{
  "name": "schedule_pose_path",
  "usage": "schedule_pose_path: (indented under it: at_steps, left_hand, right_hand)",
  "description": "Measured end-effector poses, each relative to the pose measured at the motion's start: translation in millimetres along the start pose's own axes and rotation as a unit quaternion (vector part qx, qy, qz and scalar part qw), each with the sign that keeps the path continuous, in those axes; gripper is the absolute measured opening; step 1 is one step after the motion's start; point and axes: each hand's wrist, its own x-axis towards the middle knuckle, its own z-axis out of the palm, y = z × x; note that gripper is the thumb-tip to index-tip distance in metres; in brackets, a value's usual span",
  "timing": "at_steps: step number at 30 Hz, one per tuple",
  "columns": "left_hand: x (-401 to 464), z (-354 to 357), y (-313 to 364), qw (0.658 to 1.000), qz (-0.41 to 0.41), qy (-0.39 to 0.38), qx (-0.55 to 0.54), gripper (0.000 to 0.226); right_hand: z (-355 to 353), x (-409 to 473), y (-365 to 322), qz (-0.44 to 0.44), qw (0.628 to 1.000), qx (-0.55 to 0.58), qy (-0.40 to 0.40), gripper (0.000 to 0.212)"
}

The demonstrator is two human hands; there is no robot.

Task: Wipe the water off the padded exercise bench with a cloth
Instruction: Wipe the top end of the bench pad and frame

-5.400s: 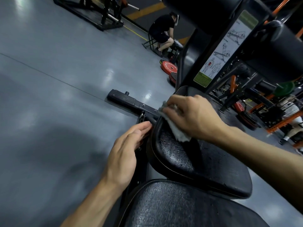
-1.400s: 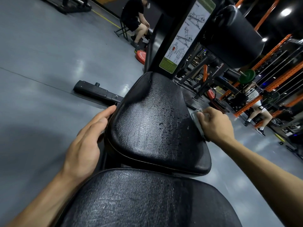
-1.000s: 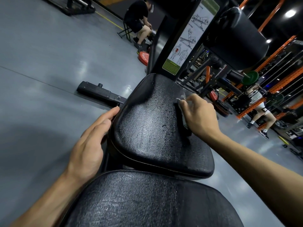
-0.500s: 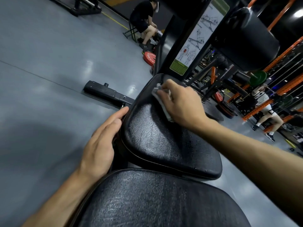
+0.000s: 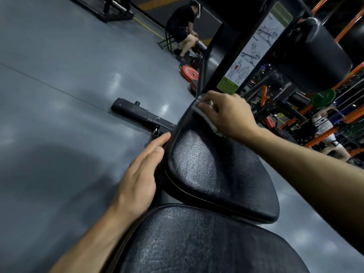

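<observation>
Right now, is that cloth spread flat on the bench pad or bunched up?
Bunched up. The cloth shows only as a crumpled white wad under the right hand, pressed against the pad at its far end.

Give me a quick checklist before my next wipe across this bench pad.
1. Cloth held in right hand: ok.
2. Cloth in contact with the bench pad at its far end: ok.
3. Left hand resting flat against the pad's left edge: ok.
4. Pad dry: not ok, droplets show toward the right side.
5. Wiping path free of objects: ok.
6. Cloth dry enough to keep absorbing: cannot tell.
</observation>
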Motion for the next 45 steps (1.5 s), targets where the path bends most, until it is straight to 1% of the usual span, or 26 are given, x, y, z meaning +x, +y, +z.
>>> schedule_pose_path:
  at_steps: [1, 3, 5, 8, 10, 12, 15, 17, 18, 19, 20, 22, 23, 25, 27, 30, 31, 32, 34, 35, 37, 38, 39, 41, 43, 45]
  left_hand:
    - [-1, 0, 1, 1.000, 0.001, 0.003, 0.009, 0.054]
    - [-3, 0, 3, 1.000, 0.004, 0.006, 0.022, 0.048]
    - [-4, 1, 5, 1.000, 0.002, 0.008, 0.015, 0.045]
    - [-4, -1, 6, 1.000, -0.009, 0.019, 0.000, 0.048]
    - [-1, -7, 7, 0.999, -0.014, 0.040, -0.006, 0.051]
    - [4, -13, 10, 0.998, -0.023, 0.063, -0.011, 0.050]
    - [7, -21, 14, 0.996, -0.026, 0.088, -0.010, 0.046]
    - [7, -23, 16, 0.995, -0.026, 0.097, -0.013, 0.043]
    - [6, -24, 16, 0.995, -0.027, 0.100, -0.013, 0.042]
    - [6, -25, 17, 0.994, -0.030, 0.101, -0.013, 0.042]
    - [6, -26, 17, 0.994, -0.032, 0.100, -0.011, 0.043]
    - [8, -28, 19, 0.995, -0.029, 0.098, -0.006, 0.047]
    - [9, -28, 21, 0.995, -0.028, 0.098, -0.007, 0.050]
    - [11, -28, 21, 0.995, -0.027, 0.095, -0.007, 0.053]
    - [12, -28, 20, 0.995, -0.028, 0.091, -0.001, 0.054]
    - [12, -28, 17, 0.993, -0.031, 0.117, 0.006, 0.051]
    - [13, -28, 17, 0.991, -0.034, 0.132, 0.007, 0.048]
    - [13, -29, 17, 0.989, -0.036, 0.143, 0.008, 0.044]
    - [13, -31, 18, 0.988, -0.036, 0.153, 0.010, 0.038]
    - [12, -32, 18, 0.988, -0.037, 0.153, 0.007, 0.038]
    - [11, -31, 18, 0.988, -0.039, 0.149, 0.000, 0.043]
    - [11, -31, 19, 0.988, -0.041, 0.147, -0.001, 0.046]
    - [11, -31, 20, 0.988, -0.043, 0.148, -0.001, 0.047]
    - [14, -31, 20, 0.986, -0.043, 0.159, -0.002, 0.041]
    - [16, -33, 21, 0.984, -0.041, 0.176, -0.007, 0.036]
    - [17, -33, 22, 0.982, -0.043, 0.183, -0.008, 0.035]
  right_hand:
    - [3, 9, 5, 0.014, 1.000, -0.014, -0.001, 0.034]
    - [10, 29, 9, 0.028, 0.999, -0.038, -0.010, 0.035]
    - [14, 48, 8, 0.025, 0.997, -0.065, -0.039, 0.032]
    - [12, 69, 0, 0.032, 0.992, -0.097, -0.077, 0.032]
    - [10, 74, -10, 0.024, 0.990, -0.091, -0.109, 0.030]
    - [9, 73, -27, -0.012, 0.981, -0.068, -0.179, 0.027]
    - [2, 71, -56, -0.104, 0.945, -0.040, -0.308, 0.025]
    - [-1, 83, -63, -0.124, 0.919, -0.068, -0.367, 0.026]
    - [-2, 92, -60, -0.118, 0.913, -0.102, -0.378, 0.027]
    - [-1, 100, -55, -0.106, 0.913, -0.136, -0.370, 0.029]
    - [0, 106, -49, -0.081, 0.923, -0.163, -0.339, 0.030]
    - [4, 113, -36, 0.000, 0.949, -0.182, -0.255, 0.031]
    - [5, 113, -33, 0.029, 0.954, -0.185, -0.233, 0.032]
    - [10, 114, -39, 0.061, 0.952, -0.193, -0.228, 0.036]
    - [11, 115, -52, 0.070, 0.938, -0.200, -0.274, 0.047]
    - [16, 102, -90, -0.014, 0.883, -0.195, -0.427, 0.051]
    - [16, 92, -104, -0.036, 0.868, -0.192, -0.457, 0.047]
    - [18, 86, -114, -0.057, 0.860, -0.196, -0.467, 0.043]
    - [19, 82, -120, -0.089, 0.855, -0.223, -0.460, 0.034]
    - [18, 84, -117, -0.099, 0.861, -0.239, -0.438, 0.029]
    - [15, 91, -97, -0.068, 0.901, -0.231, -0.361, 0.026]
    - [11, 91, -89, -0.038, 0.921, -0.201, -0.332, 0.029]
    - [6, 87, -87, -0.028, 0.933, -0.167, -0.319, 0.030]
    - [1, 73, -96, -0.067, 0.928, -0.127, -0.344, 0.026]
    - [-7, 50, -121, -0.140, 0.909, -0.126, -0.371, 0.026]
    - [-11, 28, -143, -0.211, 0.891, -0.140, -0.377, 0.022]
